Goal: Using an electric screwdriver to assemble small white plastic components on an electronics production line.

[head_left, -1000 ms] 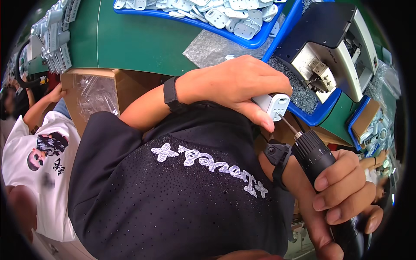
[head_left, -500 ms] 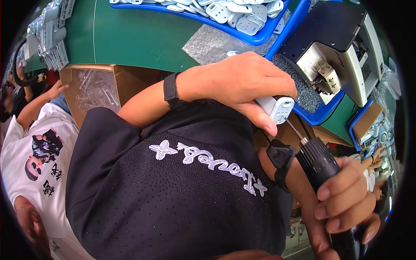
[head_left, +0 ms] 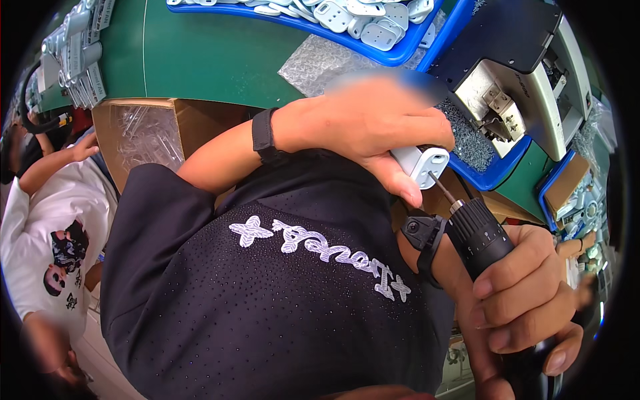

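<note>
The left hand has its fingers clamped on a white case; below right, the right hand wraps its fingers round a black screwdriver, bit slanting up-left to the case's holed end.

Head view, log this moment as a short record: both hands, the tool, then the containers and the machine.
Left hand: holds white part, end face toward tool
Right hand: grips black screwdriver
Bit: tip at the part's end face
Upper tray: blue, heaped with white pieces
Lower tray: blue, holds small metal pieces
Machine: dark and pale, beside those metal pieces
Box: cardboard, holds clear plastic
</note>
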A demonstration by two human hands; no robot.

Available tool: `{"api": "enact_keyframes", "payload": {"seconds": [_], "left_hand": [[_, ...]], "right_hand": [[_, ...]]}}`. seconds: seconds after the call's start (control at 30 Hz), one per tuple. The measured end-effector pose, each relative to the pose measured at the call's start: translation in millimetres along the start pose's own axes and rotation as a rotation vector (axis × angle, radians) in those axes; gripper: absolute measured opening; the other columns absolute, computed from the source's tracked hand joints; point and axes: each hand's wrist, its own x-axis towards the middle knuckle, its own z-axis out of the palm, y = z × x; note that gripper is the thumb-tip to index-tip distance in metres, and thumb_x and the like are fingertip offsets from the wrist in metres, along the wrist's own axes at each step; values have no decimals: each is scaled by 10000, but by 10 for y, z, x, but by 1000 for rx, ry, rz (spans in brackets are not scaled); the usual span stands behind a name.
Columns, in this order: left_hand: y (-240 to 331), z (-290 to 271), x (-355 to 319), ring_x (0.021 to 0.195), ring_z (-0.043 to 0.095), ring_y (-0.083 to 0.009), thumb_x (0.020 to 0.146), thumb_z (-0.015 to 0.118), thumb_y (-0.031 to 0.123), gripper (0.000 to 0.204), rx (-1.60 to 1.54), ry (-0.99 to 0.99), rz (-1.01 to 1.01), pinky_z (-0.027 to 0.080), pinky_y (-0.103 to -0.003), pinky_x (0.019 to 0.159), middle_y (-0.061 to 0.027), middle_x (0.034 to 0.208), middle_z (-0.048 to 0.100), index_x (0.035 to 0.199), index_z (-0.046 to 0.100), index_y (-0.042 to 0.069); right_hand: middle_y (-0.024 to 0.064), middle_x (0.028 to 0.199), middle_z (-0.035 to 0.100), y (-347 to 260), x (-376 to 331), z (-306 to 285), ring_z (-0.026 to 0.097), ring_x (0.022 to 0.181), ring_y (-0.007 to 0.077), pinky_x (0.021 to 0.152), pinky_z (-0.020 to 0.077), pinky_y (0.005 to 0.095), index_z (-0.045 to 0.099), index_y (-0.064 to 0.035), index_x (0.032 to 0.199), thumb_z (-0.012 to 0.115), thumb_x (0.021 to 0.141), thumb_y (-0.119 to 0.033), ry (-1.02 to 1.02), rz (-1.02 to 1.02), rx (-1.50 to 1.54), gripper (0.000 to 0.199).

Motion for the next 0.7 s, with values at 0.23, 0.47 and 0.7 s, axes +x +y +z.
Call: {"api": "enact_keyframes", "payload": {"seconds": [0.23,0.47,0.7], "left_hand": [[-61,-12,-51,662,635,-247,769,625,767,770,67,117,15,492,-350,589,-57,788,633,960,621,21],[-115,-168,-87,684,643,-226,744,602,805,822,281,205,83,483,-342,642,-33,813,653,1005,644,26],[-78,-109,-166,673,637,-226,725,614,803,829,198,47,-41,485,-325,593,-37,814,652,1034,646,34]], "right_hand": [[71,852,491,-58,137,-255,517,644,208,538,511,405,409,-154,1352,619,936,-547,-245,161,82,610],[-45,746,578,177,43,-18,549,552,78,550,436,243,583,-119,1107,763,779,-564,147,64,97,581],[87,876,502,-1,45,-130,511,637,213,537,510,406,409,-145,1345,614,941,-542,-171,122,39,602]]}}
